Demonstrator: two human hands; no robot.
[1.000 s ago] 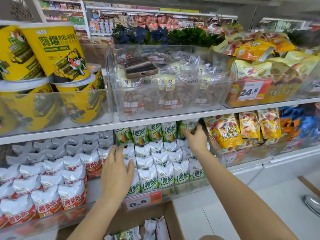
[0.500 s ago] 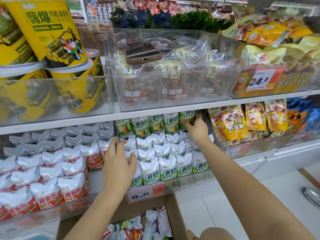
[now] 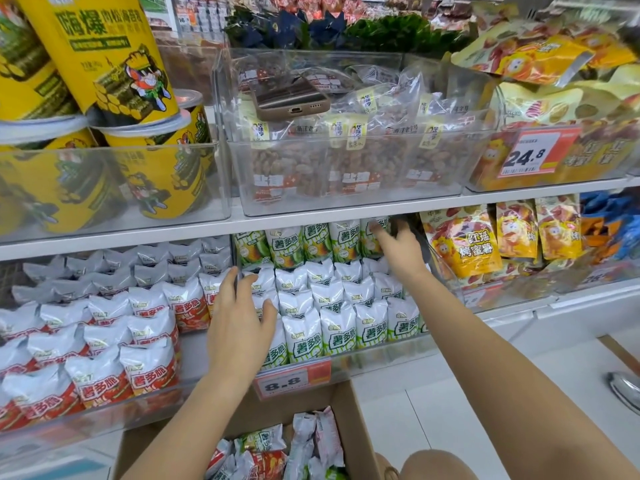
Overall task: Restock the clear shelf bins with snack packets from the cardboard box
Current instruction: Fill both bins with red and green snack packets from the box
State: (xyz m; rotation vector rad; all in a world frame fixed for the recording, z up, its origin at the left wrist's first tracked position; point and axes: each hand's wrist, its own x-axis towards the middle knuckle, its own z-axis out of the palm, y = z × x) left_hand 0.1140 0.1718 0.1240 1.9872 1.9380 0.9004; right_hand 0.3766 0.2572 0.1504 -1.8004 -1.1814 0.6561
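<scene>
Your left hand (image 3: 239,327) rests with loosely spread fingers on the green-and-white snack packets (image 3: 337,327) at the left end of the clear plastic shelf bin (image 3: 377,358) on the lower shelf. Your right hand (image 3: 398,247) reaches to the back row, fingers touching an upright green packet (image 3: 372,237) under the white shelf edge (image 3: 311,220). Below, the brown cardboard box (image 3: 349,410) holds mixed packets. A brown phone (image 3: 291,98) lies in the upper clear bin (image 3: 346,168).
</scene>
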